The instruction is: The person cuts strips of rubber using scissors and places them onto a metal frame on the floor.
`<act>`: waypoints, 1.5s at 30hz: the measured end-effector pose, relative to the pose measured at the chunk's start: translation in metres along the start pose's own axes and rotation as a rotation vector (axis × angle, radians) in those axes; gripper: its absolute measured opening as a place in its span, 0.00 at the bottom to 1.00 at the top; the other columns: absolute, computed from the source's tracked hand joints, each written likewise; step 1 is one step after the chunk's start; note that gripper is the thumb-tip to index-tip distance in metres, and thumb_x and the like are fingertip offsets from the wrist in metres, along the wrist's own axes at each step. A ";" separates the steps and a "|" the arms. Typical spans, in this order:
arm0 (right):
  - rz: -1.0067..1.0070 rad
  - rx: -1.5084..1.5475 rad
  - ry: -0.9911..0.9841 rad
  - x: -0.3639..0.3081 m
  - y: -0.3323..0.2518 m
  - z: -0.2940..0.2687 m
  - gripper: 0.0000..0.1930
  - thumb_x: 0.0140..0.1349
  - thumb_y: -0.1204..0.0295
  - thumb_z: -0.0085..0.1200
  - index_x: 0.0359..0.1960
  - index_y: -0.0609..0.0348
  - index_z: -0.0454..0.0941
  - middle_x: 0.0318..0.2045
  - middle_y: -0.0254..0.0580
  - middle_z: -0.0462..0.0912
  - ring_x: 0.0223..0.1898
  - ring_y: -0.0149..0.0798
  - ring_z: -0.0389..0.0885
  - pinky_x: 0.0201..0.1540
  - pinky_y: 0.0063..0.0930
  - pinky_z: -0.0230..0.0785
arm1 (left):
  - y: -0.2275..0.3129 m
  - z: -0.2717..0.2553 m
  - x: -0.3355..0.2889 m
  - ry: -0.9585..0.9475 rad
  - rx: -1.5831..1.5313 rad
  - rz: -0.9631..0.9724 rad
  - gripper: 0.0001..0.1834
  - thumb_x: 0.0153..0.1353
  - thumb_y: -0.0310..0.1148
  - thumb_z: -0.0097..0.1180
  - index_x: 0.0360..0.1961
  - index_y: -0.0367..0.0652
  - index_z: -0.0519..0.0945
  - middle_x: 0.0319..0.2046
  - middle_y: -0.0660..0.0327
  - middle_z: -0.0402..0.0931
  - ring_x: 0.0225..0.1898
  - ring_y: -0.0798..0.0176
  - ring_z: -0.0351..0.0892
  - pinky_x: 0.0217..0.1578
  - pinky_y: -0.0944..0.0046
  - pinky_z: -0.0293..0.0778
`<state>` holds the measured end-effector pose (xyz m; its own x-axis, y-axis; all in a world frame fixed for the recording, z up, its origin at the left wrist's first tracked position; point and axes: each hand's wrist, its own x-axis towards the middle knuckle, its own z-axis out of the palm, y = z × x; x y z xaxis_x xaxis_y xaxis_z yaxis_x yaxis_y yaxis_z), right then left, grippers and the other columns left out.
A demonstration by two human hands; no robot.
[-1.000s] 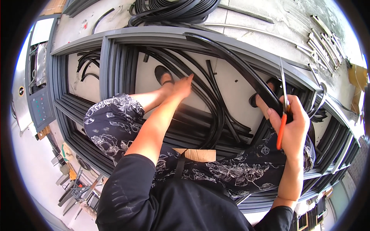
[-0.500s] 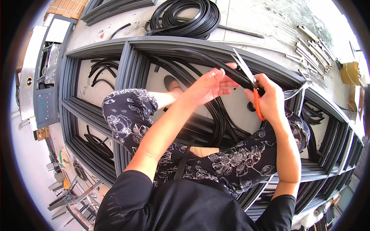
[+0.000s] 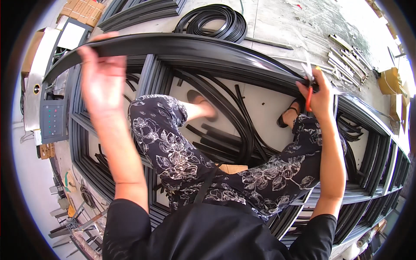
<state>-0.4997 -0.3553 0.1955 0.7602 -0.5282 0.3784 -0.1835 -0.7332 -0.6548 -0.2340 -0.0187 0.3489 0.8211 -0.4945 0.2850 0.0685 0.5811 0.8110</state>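
A long black rubber strip [image 3: 173, 43] arches across the far side of the stacked dark grey frames. Toward its left end my left hand [image 3: 104, 73], blurred by motion, is closed around the strip, with fingertips showing past its far edge. My right hand [image 3: 321, 93] is closed on a pair of scissors [image 3: 309, 82] with orange-red handles, blades pointing up and away. The strip's right end meets the fingers of that same hand, beside the scissors. Below, between my legs, more black rubber strips [image 3: 236, 112] lie curved inside the frame opening.
Grey frames [image 3: 149, 78] surround my legs on all sides. Beyond them lies a black coil of strip [image 3: 212, 21]. Metal profile offcuts [image 3: 346, 60] and cardboard boxes [image 3: 388, 82] are at the right. A control cabinet [image 3: 53, 119] with buttons stands at the left.
My left hand has moved far left, from near the scissors, and the strip now stretches out between my hands. My right hand with the scissors has shifted slightly right.
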 end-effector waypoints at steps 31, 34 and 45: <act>0.581 -0.328 -0.309 -0.044 0.101 -0.093 0.23 0.38 0.80 0.67 0.38 0.60 0.69 0.22 0.34 0.65 0.25 0.32 0.63 0.30 0.26 0.60 | -0.269 -0.235 0.041 0.875 -0.014 -0.934 0.18 0.52 0.43 0.65 0.34 0.42 0.75 0.29 0.63 0.72 0.25 0.65 0.71 0.26 0.69 0.81; 0.386 -0.371 -0.172 -0.052 0.114 -0.098 0.24 0.39 0.80 0.67 0.41 0.60 0.70 0.22 0.34 0.67 0.24 0.32 0.64 0.30 0.26 0.61 | -0.278 -0.223 0.045 0.908 -0.053 -0.913 0.19 0.51 0.44 0.66 0.34 0.41 0.75 0.28 0.61 0.71 0.22 0.65 0.70 0.24 0.70 0.81; 0.419 -0.422 -0.276 -0.045 0.125 -0.095 0.25 0.36 0.78 0.67 0.39 0.60 0.70 0.25 0.39 0.69 0.27 0.38 0.68 0.34 0.30 0.64 | -0.280 -0.212 0.079 0.979 -0.005 -0.850 0.17 0.53 0.43 0.63 0.33 0.40 0.75 0.26 0.62 0.72 0.24 0.66 0.72 0.27 0.72 0.80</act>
<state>-0.6162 -0.4642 0.1589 0.6929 -0.7175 -0.0711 -0.6849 -0.6242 -0.3759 -0.0682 -0.0830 0.0362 0.5901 -0.0334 -0.8067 0.7699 0.3239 0.5498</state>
